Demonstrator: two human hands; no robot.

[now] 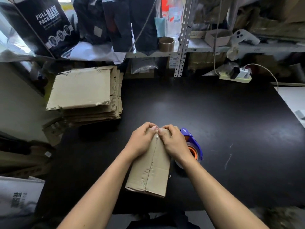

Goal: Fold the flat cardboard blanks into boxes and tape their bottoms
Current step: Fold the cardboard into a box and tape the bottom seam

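A folded brown cardboard box (151, 172) lies on the black table (214, 129) in front of me, its centre seam facing up. My left hand (142, 141) and my right hand (173, 141) both grip its far end, fingers curled over the edge, thumbs pressed side by side on the seam. Clear tape glints under the thumbs. A blue tape dispenser (193, 146) with an orange core sits just right of the box, partly hidden by my right wrist. A stack of flat cardboard blanks (85, 93) lies at the table's far left.
Metal shelving (183, 38) crammed with bags, boxes and a tape roll (166, 44) stands behind the table. A power strip (236, 76) with a cable lies at the back right. White sheets (293, 100) lie at the right edge. Cardboard scraps (54, 129) lie left.
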